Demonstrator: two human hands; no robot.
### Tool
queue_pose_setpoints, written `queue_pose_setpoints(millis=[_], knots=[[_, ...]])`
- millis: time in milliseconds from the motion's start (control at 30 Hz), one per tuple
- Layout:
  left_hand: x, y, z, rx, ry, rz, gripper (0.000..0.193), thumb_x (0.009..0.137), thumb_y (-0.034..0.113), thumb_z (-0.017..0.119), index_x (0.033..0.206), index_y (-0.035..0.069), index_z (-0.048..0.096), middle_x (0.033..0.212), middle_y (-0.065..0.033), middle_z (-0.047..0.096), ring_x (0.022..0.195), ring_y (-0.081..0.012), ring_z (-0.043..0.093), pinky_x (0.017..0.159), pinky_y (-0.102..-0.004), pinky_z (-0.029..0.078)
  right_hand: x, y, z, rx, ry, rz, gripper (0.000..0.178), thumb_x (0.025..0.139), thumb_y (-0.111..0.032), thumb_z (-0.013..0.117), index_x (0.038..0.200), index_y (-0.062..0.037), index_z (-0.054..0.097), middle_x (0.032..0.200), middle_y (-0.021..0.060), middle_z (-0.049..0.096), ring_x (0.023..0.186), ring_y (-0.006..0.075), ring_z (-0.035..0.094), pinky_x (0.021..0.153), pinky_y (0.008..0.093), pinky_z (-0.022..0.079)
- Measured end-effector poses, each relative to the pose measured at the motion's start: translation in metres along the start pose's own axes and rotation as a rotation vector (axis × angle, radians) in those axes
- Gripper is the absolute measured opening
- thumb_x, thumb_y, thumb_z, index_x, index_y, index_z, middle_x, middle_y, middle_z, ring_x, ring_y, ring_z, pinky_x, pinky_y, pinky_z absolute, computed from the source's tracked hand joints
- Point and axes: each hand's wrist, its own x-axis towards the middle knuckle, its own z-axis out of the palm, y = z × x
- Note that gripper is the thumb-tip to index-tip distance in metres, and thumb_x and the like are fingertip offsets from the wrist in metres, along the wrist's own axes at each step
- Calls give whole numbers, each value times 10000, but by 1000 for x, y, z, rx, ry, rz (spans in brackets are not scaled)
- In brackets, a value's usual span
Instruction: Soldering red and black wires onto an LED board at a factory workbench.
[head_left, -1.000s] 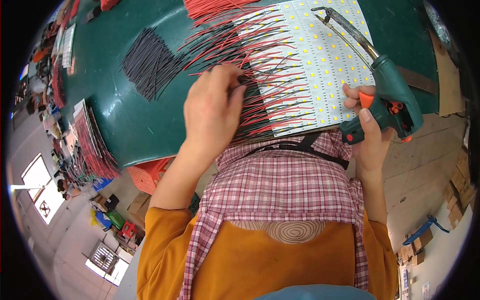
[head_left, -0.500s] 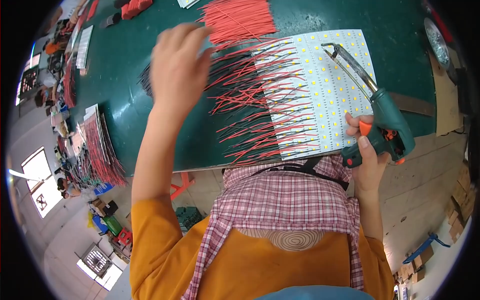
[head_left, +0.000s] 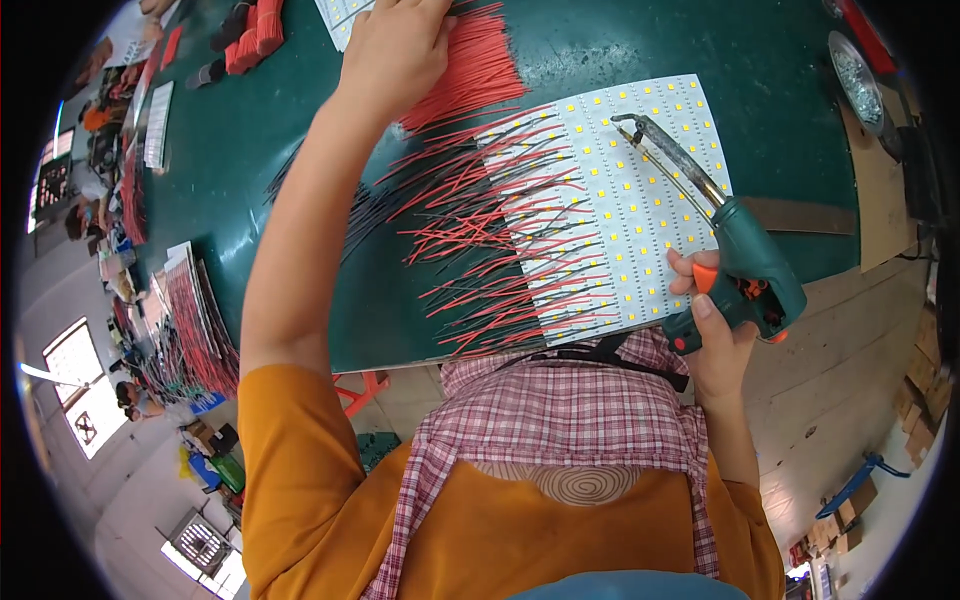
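Observation:
My right hand (head_left: 722, 345) is wrapped round the handle of a green soldering gun (head_left: 757, 250) with an orange trigger. Its dark bent tip hangs over a white LED board (head_left: 650, 225) dotted with yellow chips. Along the board's left edge lie red and black wires (head_left: 470, 240), fanned out with their far ends on the table. My left hand (head_left: 395, 60) reaches over the left side of a pile of red wires (head_left: 475, 65), its fingers stretched out and partly cut off by the upper edge. Whether a fingertip touches a wire is hidden.
Loose black wires (head_left: 365, 220) lie on the green table (head_left: 250, 160) under my left forearm. Bundled red wires (head_left: 262, 30) and another white board (head_left: 340, 20) are at the far left. A wired stack of boards (head_left: 190, 300) hangs near the left edge; a metal dish (head_left: 855, 80) stands right.
My left hand has moved up and away from the black wires to the red pile. The right hand still holds the soldering gun over the board; the whole view has shifted slightly.

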Motion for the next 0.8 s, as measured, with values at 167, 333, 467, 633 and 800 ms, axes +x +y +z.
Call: queue_pose_setpoints(millis=[167,333,467,633,800], knots=[[12,19,-13,2,-396,-212,179,814,87,579,937,17,689,992,-157,645,994,-344,550,850,-404,453,0,4,0,-4,12,3,381,840,-85,575,1194,30,496,989,163,640,975,212,613,1044,500,392],[9,16,-12,-65,-182,-137,125,776,69,595,851,5,672,844,-184,659,852,-358,612,763,-419,488,2,6,1,-10,-8,-11,390,846,-99,575,1202,38,491,986,171,643,998,249,614,1008,456,417],[11,8,-9,-53,-177,-232,164,801,90,573,898,23,687,825,-212,657,808,-386,639,700,-443,496,5,8,0,10,-17,-26,386,842,-97,568,1194,40,493,964,161,641,988,241,613,996,457,432],[11,0,-5,35,-251,-260,126,793,99,574,798,25,675,812,-186,664,804,-363,639,702,-428,500,8,11,-2,46,-24,-63,369,828,-85,556,1170,42,502,944,141,621,899,196,606,958,454,469],[12,-9,-14,325,-212,23,150,822,132,617,948,125,699,808,-76,656,737,-304,601,645,-415,492,11,12,-4,220,9,-91,347,824,-72,567,1151,40,532,964,142,630,867,187,614,889,413,503]])
